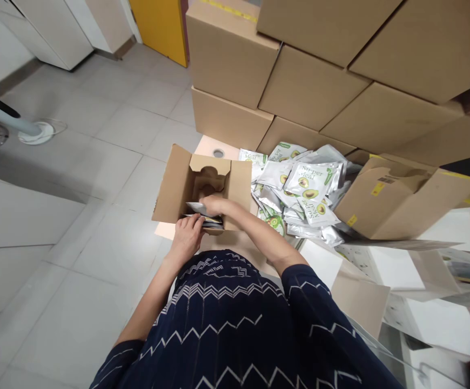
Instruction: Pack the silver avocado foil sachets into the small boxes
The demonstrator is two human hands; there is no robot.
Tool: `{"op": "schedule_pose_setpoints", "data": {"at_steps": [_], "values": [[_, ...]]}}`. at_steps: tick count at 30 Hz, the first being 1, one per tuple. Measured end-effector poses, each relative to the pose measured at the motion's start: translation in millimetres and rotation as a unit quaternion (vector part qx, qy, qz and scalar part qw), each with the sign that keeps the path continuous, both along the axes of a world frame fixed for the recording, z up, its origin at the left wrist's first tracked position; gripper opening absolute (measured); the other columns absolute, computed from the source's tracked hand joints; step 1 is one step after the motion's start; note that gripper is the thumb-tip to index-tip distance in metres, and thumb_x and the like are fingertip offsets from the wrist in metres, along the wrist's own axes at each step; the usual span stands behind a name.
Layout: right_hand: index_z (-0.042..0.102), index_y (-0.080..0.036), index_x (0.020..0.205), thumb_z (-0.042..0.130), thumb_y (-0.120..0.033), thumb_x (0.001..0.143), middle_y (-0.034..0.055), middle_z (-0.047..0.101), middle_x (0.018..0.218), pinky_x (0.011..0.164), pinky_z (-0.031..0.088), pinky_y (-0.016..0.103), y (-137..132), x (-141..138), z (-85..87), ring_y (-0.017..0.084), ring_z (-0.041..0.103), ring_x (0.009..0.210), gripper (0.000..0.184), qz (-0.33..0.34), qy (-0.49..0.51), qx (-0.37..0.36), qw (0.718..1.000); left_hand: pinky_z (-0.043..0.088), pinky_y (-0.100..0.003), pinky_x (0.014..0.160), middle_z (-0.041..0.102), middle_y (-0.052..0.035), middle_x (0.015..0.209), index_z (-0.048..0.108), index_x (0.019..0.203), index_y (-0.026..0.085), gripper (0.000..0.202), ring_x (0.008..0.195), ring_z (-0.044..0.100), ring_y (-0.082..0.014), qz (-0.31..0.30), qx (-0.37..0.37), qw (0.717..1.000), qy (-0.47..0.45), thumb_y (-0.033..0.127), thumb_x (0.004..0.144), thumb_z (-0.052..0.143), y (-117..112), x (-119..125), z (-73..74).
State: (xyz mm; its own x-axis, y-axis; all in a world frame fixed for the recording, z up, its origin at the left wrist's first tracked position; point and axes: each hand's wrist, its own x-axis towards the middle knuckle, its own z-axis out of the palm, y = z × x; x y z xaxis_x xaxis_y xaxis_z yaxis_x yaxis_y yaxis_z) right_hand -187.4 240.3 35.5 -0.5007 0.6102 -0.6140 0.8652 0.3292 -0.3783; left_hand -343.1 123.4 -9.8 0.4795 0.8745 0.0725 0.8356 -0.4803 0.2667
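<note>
An open cardboard box (241, 186) stands on the table in front of me, its flaps spread outward. Several flat packets (214, 222) are upright inside, along the near wall. My left hand (189, 231) is at the near left rim, its fingers closed over the packets' top edges. My right hand (214, 205) reaches into the box, closed on a silvery packet (196, 207) just behind the others; its fingertips are partly hidden. To the right of the box lies a heap of white pouches (308, 181) printed with avocados and the words "Super Meal".
Large closed cartons (311, 86) are stacked behind the pouches. A tilted open carton (393, 200) stands right of the heap. Open white boxes (397, 267) crowd the right side. At left are the tiled floor (97, 227) and a pole with a round white base (36, 133).
</note>
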Motion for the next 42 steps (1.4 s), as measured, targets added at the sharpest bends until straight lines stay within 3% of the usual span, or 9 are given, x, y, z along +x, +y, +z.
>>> {"op": "schedule_pose_setpoints", "data": {"at_steps": [6, 15, 21, 24, 26, 29, 32, 37, 42], "values": [[0.057, -0.007, 0.132, 0.048, -0.015, 0.097, 0.0239, 0.065, 0.127, 0.082, 0.051, 0.031, -18, 0, 9.2, 0.027, 0.068, 0.108, 0.037, -0.042, -0.007, 0.117, 0.992, 0.043, -0.052, 0.101, 0.059, -0.0162, 0.138, 0.059, 0.133, 0.016, 0.044, 0.121, 0.048, -0.0375, 0.01, 0.004, 1.0, -0.003, 0.028, 0.09, 0.058, -2, 1, 3.8], [0.077, -0.01, 0.101, 0.052, -0.02, 0.096, 0.018, 0.076, 0.108, 0.068, 0.042, 0.024, -15, 10, 19.1, 0.023, 0.071, 0.096, 0.027, 0.001, 0.017, 0.072, 0.997, 0.038, -0.061, 0.109, 0.04, -0.0253, 0.153, 0.062, 0.122, 0.015, 0.038, 0.144, 0.035, -0.0432, 0.006, 0.029, 1.0, 0.0, 0.028, 0.086, 0.063, 2, 0, 1.9], [0.077, -0.011, 0.087, 0.06, -0.022, 0.091, 0.0092, 0.077, 0.09, 0.063, 0.039, 0.02, -11, 25, 25.3, 0.014, 0.067, 0.079, 0.021, -0.021, 0.122, 0.025, 0.992, 0.03, -0.062, 0.115, 0.047, -0.024, 0.152, 0.061, 0.116, 0.014, 0.03, 0.145, 0.038, -0.042, -0.021, 0.033, 0.998, 0.039, 0.028, 0.091, 0.058, 6, 1, 2.4], [0.074, -0.012, 0.093, 0.051, -0.032, 0.097, 0.0061, 0.076, 0.088, 0.063, 0.045, 0.018, 1, 56, 35.2, 0.011, 0.066, 0.072, 0.031, -0.189, 0.253, 0.035, 0.948, 0.03, -0.063, 0.115, 0.047, -0.0242, 0.152, 0.061, 0.118, 0.014, 0.031, 0.145, 0.039, -0.0414, -0.018, 0.027, 0.999, 0.031, 0.029, 0.091, 0.057, 5, 1, 3.0], [0.071, -0.013, 0.105, 0.042, -0.033, 0.1, 0.0087, 0.075, 0.099, 0.071, 0.051, 0.02, 14, 89, 38.3, 0.012, 0.068, 0.08, 0.036, -0.348, 0.266, 0.136, 0.889, 0.03, -0.063, 0.115, 0.046, -0.0246, 0.153, 0.062, 0.118, 0.014, 0.031, 0.145, 0.039, -0.0411, -0.016, 0.024, 0.999, 0.024, 0.03, 0.092, 0.056, 5, 0, 2.7], [0.059, -0.014, 0.134, 0.047, -0.033, 0.098, 0.0182, 0.06, 0.137, 0.099, 0.05, 0.038, 35, 148, 26.5, 0.025, 0.059, 0.121, 0.043, -0.534, 0.11, 0.324, 0.773, 0.029, -0.063, 0.115, 0.046, -0.0247, 0.153, 0.062, 0.117, 0.014, 0.031, 0.146, 0.038, -0.0411, -0.015, 0.025, 0.999, 0.022, 0.029, 0.092, 0.056, 5, 0, 0.9], [0.031, -0.015, 0.157, 0.059, -0.039, 0.092, 0.0243, 0.023, 0.164, 0.113, 0.032, 0.062, 46, 202, -6.4, 0.04, 0.026, 0.148, 0.075, -0.638, -0.093, 0.333, 0.688, 0.03, -0.063, 0.115, 0.046, -0.0248, 0.153, 0.062, 0.116, 0.014, 0.03, 0.145, 0.039, -0.0412, -0.016, 0.032, 0.999, 0.028, 0.029, 0.091, 0.057, 6, 0, -1.5], [0.01, -0.011, 0.163, 0.061, -0.048, 0.09, 0.0294, 0.001, 0.166, 0.114, 0.021, 0.071, 32, 248, -64.1, 0.044, 0.008, 0.153, 0.097, -0.678, -0.188, 0.252, 0.664, 0.03, -0.06, 0.116, 0.046, -0.0234, 0.153, 0.063, 0.116, 0.014, 0.03, 0.146, 0.039, -0.0403, -0.015, 0.039, 0.999, 0.031, 0.03, 0.091, 0.057, 5, 0, -2.5], [0.016, -0.017, 0.162, 0.056, -0.038, 0.093, 0.025, 0.007, 0.168, 0.114, 0.024, 0.069, 21, 253, -80.1, 0.039, 0.008, 0.154, 0.083, -0.668, -0.199, 0.255, 0.67, 0.029, -0.06, 0.117, 0.046, -0.0233, 0.153, 0.064, 0.118, 0.014, 0.031, 0.147, 0.038, -0.0396, -0.007, 0.019, 0.999, 0.026, 0.029, 0.091, 0.057, 5, 1, 0.8]]}}
